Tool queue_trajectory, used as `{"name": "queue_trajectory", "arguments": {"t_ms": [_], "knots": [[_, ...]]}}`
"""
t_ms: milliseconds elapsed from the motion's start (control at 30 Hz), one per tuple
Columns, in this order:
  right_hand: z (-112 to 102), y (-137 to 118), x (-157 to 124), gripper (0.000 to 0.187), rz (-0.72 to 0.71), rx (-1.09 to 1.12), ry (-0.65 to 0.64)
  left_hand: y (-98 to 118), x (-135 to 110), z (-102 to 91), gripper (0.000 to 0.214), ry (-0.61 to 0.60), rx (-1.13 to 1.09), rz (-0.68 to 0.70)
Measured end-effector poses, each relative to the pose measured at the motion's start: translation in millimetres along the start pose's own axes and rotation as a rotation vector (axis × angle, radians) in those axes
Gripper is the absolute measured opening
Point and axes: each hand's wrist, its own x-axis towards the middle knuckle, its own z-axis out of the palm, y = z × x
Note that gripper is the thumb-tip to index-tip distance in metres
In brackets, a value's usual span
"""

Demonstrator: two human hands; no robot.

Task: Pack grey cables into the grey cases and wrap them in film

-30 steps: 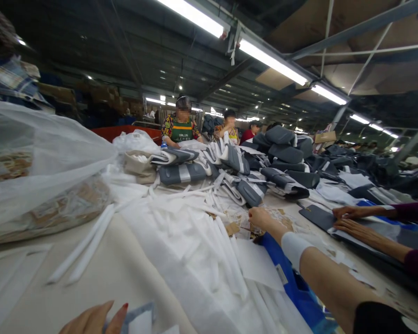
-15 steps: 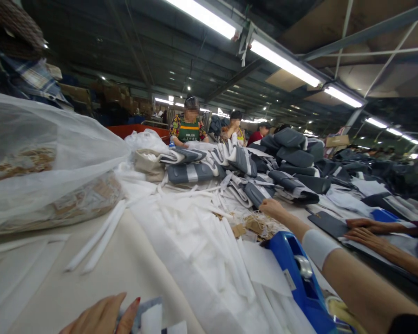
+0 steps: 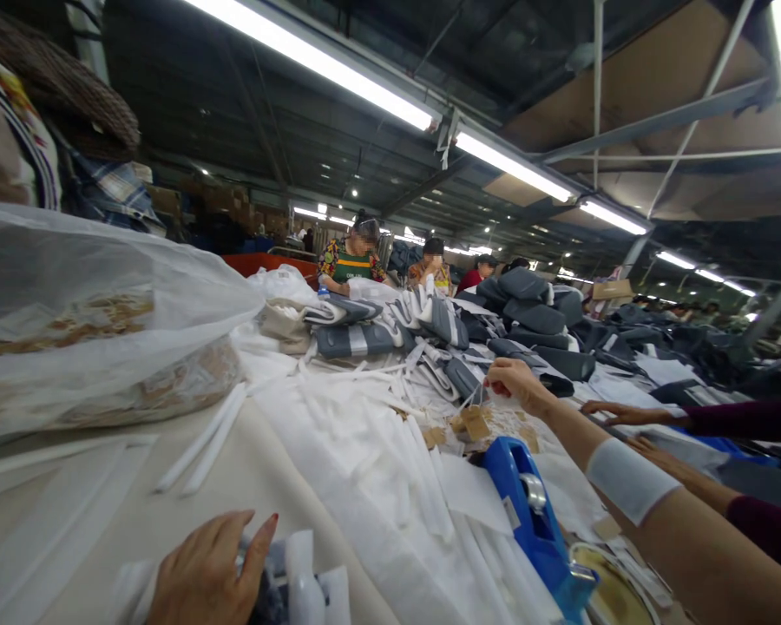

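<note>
At the lower left, my left hand (image 3: 209, 562) is curled round a dark grey folded cloth bundle (image 3: 274, 580) with white strips on it. Most of that bundle is cut off by the bottom edge of the view. My right hand (image 3: 514, 382) reaches far forward, fingertips pinched together over a heap of brown hang tags (image 3: 474, 422) with tangled pale strings. A thin string seems to run down from the pinch. Below that arm stands a blue tape dispenser (image 3: 527, 508) with a roll in it.
White strips (image 3: 357, 469) cover the middle of the table. A clear plastic bag (image 3: 104, 347) of tags lies at left. Dark grey folded pieces (image 3: 527, 304) are piled behind. A co-worker's hands (image 3: 625, 412) work at right, close to my forearm. Other people stand across the table.
My right hand has risen slightly from the tag heap with its fingers pinched. My left hand shows further into view, still on the grey bundle. The co-worker's hands at right have shifted.
</note>
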Motion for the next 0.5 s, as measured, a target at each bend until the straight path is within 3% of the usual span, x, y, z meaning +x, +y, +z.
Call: {"name": "queue_trajectory", "arguments": {"t_ms": [100,233,500], "knots": [[-4,-17,-14,0.021,-0.033,-0.016,-0.007,1,1,-2.6,0.043,0.14,0.187,0.165],[-2,-34,-25,0.02,-0.07,-0.089,-0.021,11,6,-8.2,0.042,0.315,0.219,0.236],[7,-46,-41,0.02,-0.14,-0.181,0.051,15,7,-5.0,0.041,0.335,0.057,0.108]]}}
